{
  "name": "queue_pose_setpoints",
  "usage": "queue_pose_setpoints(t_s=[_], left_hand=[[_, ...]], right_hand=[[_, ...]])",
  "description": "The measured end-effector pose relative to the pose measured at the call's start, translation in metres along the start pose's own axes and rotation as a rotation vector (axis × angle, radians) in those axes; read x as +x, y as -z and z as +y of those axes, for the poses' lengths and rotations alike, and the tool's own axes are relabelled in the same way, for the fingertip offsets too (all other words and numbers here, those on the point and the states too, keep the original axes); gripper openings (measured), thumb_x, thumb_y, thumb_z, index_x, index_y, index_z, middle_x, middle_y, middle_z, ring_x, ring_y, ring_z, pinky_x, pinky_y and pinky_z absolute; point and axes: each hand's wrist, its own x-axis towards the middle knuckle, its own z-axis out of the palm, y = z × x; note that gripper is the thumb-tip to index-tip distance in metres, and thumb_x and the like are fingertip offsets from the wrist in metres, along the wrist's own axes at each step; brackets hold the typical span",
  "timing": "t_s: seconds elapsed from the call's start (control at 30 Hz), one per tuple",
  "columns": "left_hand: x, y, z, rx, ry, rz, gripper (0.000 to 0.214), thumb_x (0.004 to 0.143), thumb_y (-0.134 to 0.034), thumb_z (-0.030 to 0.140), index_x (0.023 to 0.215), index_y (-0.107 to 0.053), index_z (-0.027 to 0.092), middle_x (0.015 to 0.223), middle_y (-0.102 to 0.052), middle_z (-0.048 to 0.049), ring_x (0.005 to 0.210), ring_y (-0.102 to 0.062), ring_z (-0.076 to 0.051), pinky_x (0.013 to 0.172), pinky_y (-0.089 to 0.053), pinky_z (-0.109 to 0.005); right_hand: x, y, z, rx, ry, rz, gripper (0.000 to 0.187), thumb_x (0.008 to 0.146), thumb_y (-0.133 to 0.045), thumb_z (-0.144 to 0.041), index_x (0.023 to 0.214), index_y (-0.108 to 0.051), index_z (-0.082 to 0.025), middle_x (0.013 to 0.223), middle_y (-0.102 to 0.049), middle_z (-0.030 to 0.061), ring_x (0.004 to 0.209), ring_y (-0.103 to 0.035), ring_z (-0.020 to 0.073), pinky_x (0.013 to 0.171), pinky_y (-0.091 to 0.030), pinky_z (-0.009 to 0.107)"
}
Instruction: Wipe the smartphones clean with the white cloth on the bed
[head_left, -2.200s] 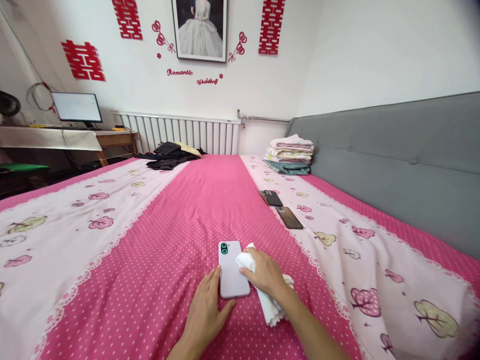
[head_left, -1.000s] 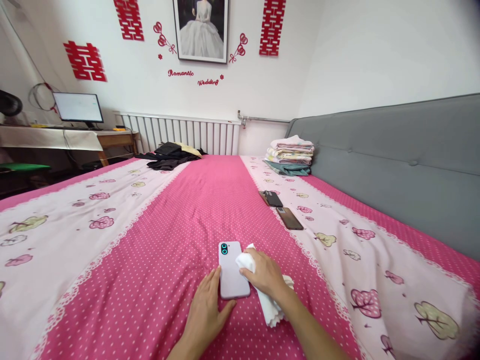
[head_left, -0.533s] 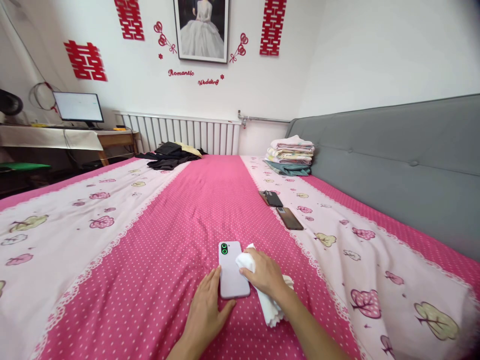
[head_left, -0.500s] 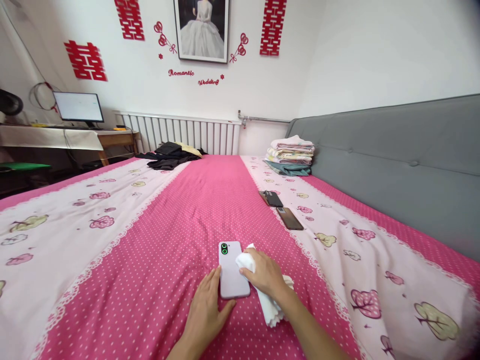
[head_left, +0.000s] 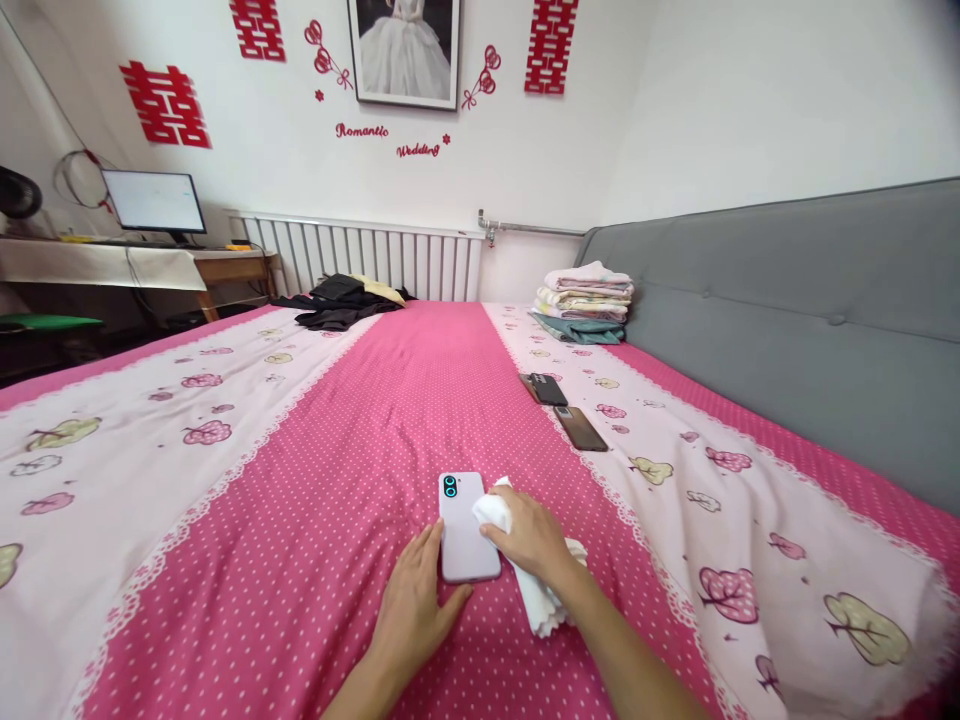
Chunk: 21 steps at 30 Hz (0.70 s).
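Toward the near side of the bed (head_left: pixel 337 560), the left hand (head_left: pixel 415 590) is laid open, thumb apart, nothing clasped; the left edge of a pale lilac phone (head_left: pixel 466 545) is met by its fingers. The phone is laid camera side up. A white cloth (head_left: pixel 492 512) is bunched and clamped in the right hand (head_left: pixel 531 530), against the phone's right edge. Wiping of the back is judged in hand; for a further stroke, bracing and light, even pressure would be called for. Farther, toward the headboard (head_left: pixel 787 300), two dark phone-like objects (head_left: pixel 580 428) are seen; near the far edge, folded fabrics (head_left: pixel 585 300) are stacked, dark clothes (head_left: pixel 337 298) heaped.
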Motion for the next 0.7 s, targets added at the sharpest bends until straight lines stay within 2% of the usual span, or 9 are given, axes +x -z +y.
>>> queue_pose_setpoints(t_s=[0.23, 0.4, 0.7], left_hand=[[0.0015, -0.0029, 0.0037, -0.024, 0.0, -0.017, 0.065, 0.08, -0.055, 0.041, 0.134, -0.04, 0.008, 0.133, -0.054, -0.0203, 0.122, -0.052, -0.033, 0.1, -0.045, -0.05], [0.0016, -0.0026, 0.0064, -0.046, 0.008, -0.042, 0.067, 0.081, -0.055, 0.043, 0.136, -0.037, 0.011, 0.136, -0.051, -0.0194, 0.125, -0.05, -0.032, 0.104, -0.042, -0.05], [0.0026, -0.0031, 0.0082, -0.028, 0.001, -0.008, 0.066, 0.079, -0.059, 0.04, 0.134, -0.038, 0.01, 0.131, -0.056, -0.02, 0.121, -0.054, -0.032, 0.101, -0.045, -0.05]], right_hand=[[-0.0023, 0.0049, 0.0007, -0.034, -0.003, -0.019, 0.046, 0.08, -0.059, -0.04, 0.123, -0.053, -0.022, 0.112, -0.063, 0.0092, 0.105, -0.059, 0.0248, 0.086, -0.04, 0.031], [-0.0031, 0.0067, 0.0031, -0.046, 0.001, -0.027, 0.048, 0.081, -0.059, -0.041, 0.124, -0.052, -0.022, 0.113, -0.063, 0.0102, 0.104, -0.059, 0.0262, 0.086, -0.041, 0.033], [-0.0009, 0.0075, 0.0038, -0.062, -0.003, -0.026, 0.048, 0.081, -0.059, -0.043, 0.124, -0.052, -0.022, 0.112, -0.064, 0.0099, 0.101, -0.06, 0.0263, 0.084, -0.042, 0.033]])
